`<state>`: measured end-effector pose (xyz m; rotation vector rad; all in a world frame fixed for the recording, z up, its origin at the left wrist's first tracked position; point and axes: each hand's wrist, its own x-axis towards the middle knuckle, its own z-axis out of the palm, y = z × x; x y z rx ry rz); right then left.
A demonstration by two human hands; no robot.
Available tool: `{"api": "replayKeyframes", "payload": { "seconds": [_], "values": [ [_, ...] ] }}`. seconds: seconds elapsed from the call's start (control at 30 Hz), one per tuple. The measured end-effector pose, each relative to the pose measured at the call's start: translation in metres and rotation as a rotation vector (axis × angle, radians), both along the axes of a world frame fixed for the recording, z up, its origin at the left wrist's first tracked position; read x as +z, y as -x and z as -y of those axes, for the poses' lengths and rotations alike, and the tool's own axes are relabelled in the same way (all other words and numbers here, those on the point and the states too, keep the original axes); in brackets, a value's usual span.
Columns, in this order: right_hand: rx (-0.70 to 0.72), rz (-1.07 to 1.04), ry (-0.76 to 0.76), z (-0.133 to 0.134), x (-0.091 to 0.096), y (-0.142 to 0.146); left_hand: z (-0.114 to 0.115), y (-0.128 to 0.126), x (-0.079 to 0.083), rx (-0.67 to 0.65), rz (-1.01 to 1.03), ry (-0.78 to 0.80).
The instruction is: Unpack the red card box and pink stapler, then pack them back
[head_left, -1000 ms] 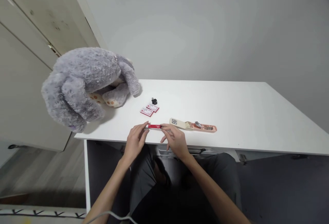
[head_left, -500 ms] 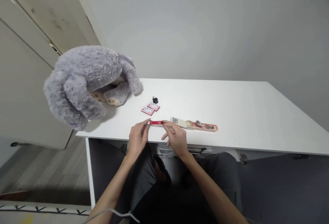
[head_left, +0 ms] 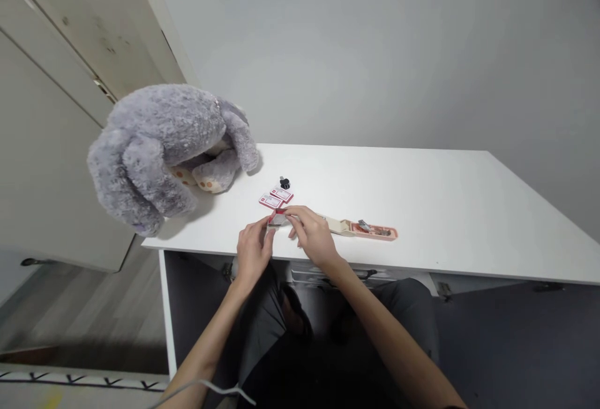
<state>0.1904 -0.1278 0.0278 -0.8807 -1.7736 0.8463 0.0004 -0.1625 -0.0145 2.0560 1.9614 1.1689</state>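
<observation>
Both hands meet over a small red and white box (head_left: 277,217) near the front edge of the white desk (head_left: 422,196). My left hand (head_left: 253,251) pinches its near end. My right hand (head_left: 310,234) closes its fingertips on the box from the right and covers most of it. Just right of the hands lies an open beige and pink stapler (head_left: 360,228), flat on the desk. Two more small red and white boxes (head_left: 275,197) lie just beyond the hands.
A large grey plush elephant (head_left: 164,146) sits on the desk's left corner. A small black object (head_left: 284,182) lies behind the boxes. A cream door stands at the left, a plain wall behind. My legs are under the desk.
The red box was held lengthwise between both hands; now my right hand has moved left over it and the box sits turned and mostly covered, closer to the two spare boxes.
</observation>
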Motion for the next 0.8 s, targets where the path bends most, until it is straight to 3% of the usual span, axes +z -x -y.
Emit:
{"api": "replayKeyframes", "payload": {
  "seconds": [0.8],
  "values": [
    [-0.011,-0.1,0.141,-0.0044,0.0029,0.0072,0.0024,-0.0042,0.0076,0.003,0.005,0.003]
  ]
}}
